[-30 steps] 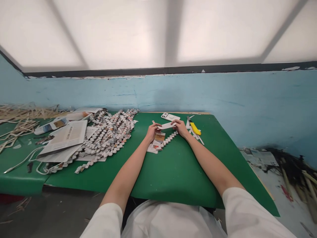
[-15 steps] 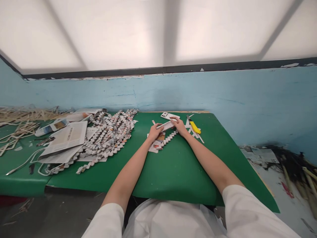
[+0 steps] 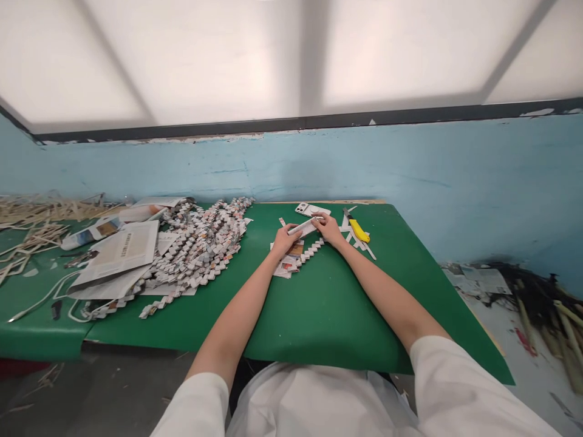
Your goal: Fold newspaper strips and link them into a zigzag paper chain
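Between my two hands is a small folded paper piece (image 3: 306,228), pale with print on it. My left hand (image 3: 285,240) pinches its left end, and my right hand (image 3: 328,229) grips its right end. Just below lies a short zigzag chain of folded paper (image 3: 310,251), partly over printed paper sheets (image 3: 283,266). A white phone (image 3: 311,210) rests behind my hands. To the right, a yellow-handled knife (image 3: 359,230) lies on white paper strips (image 3: 364,245).
The green table (image 3: 319,315) holds a big heap of folded paper chains (image 3: 200,249) on the left, with newspaper sheets (image 3: 132,249), a white cable (image 3: 40,302) and thin wooden strips (image 3: 36,212). A blue wall (image 3: 410,164) stands behind.
The folded paper between my hands is tilted differently, showing a narrower face. My hands have stayed nearly in place, and the view has shifted slightly.
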### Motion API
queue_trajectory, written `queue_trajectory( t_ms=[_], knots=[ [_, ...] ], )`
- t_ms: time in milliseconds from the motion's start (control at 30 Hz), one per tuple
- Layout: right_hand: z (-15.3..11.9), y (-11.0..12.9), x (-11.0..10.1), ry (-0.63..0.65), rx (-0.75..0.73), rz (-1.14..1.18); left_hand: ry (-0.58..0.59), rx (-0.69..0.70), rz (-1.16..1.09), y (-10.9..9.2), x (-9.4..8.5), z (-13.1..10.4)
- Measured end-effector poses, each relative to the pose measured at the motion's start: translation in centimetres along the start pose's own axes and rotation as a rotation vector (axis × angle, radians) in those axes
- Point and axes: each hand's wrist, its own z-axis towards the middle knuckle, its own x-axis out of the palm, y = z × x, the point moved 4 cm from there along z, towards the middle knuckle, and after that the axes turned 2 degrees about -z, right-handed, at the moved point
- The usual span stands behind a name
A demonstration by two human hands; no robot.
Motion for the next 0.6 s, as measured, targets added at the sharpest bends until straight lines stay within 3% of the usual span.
queue_trajectory(
  t_ms=[367, 600],
  knots=[
    [-0.04, 0.12, -0.09, -0.003, 0.001, -0.044, -0.049, -0.095, -0.178, 0.57, 0.51, 0.35],
    [-0.07, 0.17, -0.09, -0.001, 0.000, -0.063, -0.053, -0.075, -0.176, 0.88, 0.57, 0.55]
  ],
)
